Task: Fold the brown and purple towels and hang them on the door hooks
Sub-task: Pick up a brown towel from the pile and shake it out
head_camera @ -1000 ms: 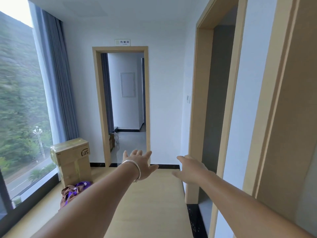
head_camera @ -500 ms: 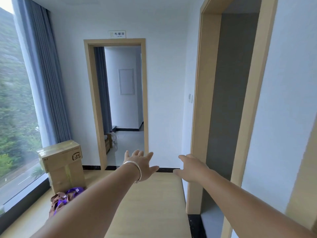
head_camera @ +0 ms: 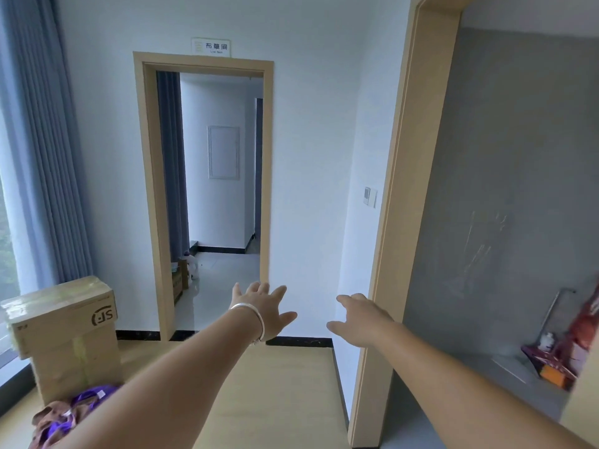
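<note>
- the brown towel (head_camera: pixel 48 419) and the purple towel (head_camera: pixel 92 394) lie crumpled together in one heap on the pale wood floor (head_camera: pixel 275 400), low at the left, right against the foot of a cardboard box (head_camera: pixel 64 335); the left forearm crosses in front of part of the heap
- the left hand (head_camera: pixel 262 311) is stretched forward with fingers spread wide, holding nothing; a silver bangle (head_camera: pixel 251 317) circles its wrist
- the right hand (head_camera: pixel 359 320) reaches out beside it, fingers loosely extended, holding nothing; the two hands stay apart
- the box, taped and printed with a logo, stands by a blue-grey curtain (head_camera: pixel 42 150) at the window
- straight ahead an open doorway (head_camera: pixel 207 189) with a small sign (head_camera: pixel 211 47) above it leads to a white-tiled room
- at the right a wooden door frame (head_camera: pixel 408 196) opens on a grey-walled space with red bags (head_camera: pixel 580 338) on its floor
</note>
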Available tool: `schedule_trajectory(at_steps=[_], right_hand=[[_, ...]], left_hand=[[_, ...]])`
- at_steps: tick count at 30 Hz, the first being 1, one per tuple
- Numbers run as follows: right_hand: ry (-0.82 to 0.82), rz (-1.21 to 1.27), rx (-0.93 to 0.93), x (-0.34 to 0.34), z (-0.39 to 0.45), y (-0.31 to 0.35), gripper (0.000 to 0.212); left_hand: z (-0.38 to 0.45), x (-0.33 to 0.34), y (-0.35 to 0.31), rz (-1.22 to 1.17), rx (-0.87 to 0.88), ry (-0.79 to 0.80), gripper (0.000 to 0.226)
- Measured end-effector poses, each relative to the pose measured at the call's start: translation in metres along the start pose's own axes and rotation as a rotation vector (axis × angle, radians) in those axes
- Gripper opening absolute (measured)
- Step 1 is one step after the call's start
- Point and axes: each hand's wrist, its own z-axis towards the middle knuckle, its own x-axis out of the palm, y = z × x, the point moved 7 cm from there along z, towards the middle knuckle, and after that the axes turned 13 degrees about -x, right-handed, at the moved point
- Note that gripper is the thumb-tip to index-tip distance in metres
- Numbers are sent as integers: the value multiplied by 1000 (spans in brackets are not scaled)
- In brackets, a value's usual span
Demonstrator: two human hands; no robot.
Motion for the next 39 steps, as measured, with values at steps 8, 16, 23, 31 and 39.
schedule_trajectory(at_steps=[8,16,23,31,39], right_hand=[[28,-5,1,8,95,-15,69],[24,-28,-53,10,219,-56,70],[-12,-54,-86,-18,337,-121,69],[2,-31,-82,-18,438,-178,69],[15,-49,-50,-9,549,-220,68]], left_hand=[[94,23,6,-4,17,42,68],[214,35,-6,-13,-22,32,69],[335,21,-32,11,-56,0,68],[443,41,-63,34,-59,26,67],[573,74,-82,26,-74,13,67]])
